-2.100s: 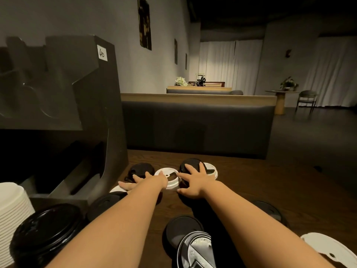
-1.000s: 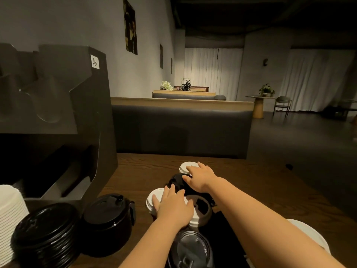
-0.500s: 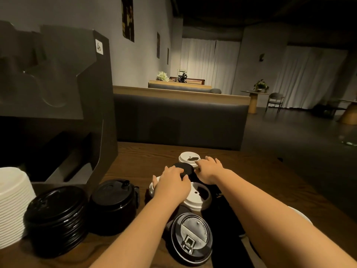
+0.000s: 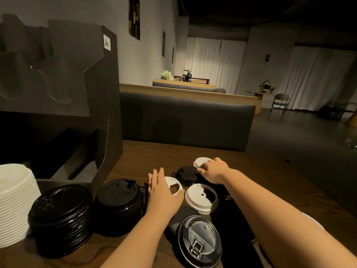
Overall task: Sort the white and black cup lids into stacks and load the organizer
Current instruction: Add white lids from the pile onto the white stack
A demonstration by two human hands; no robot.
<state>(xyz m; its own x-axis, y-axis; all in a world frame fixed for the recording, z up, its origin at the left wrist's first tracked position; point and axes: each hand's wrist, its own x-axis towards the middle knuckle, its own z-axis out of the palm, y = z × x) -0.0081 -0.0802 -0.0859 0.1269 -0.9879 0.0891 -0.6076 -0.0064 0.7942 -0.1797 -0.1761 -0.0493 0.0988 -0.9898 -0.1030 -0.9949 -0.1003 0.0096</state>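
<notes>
the sorting is partly done, and the loading, as far as can be judged, has not started. at the lower left edge of the frame stands a tall white stack [image 4: 14, 204] of lids, and just to its right a black stack [image 4: 61, 215], then a second, shorter black stack [image 4: 118, 206] with a plug sticking up from its top. the dark organizer [image 4: 81, 89] fills the upper left; its lower bays look dark and no lids can be made out in them, though the shadow hides much.

in the lower middle of the frame loose lids lie unsorted on the wooden table [image 4: 173, 151]. the left hand [image 4: 162, 192] lies with fingers straight and relaxed over a white lid [image 4: 173, 185], grasping nothing that can be seen. the right hand [image 4: 214, 172] reaches further up the frame, its fingers curled down onto the near edge of a small white lid [image 4: 201, 162]; whether it truly grips it cannot be told. between the hands sits a black lid [image 4: 186, 174], and below it a larger white lid [image 4: 200, 198]. a big black lid [image 4: 200, 241] with a flip tab lies at the bottom centre, another dark disc partly under it.

what is left: gather these loose lids by colour onto the stacks, then move the stacks into the organizer.
</notes>
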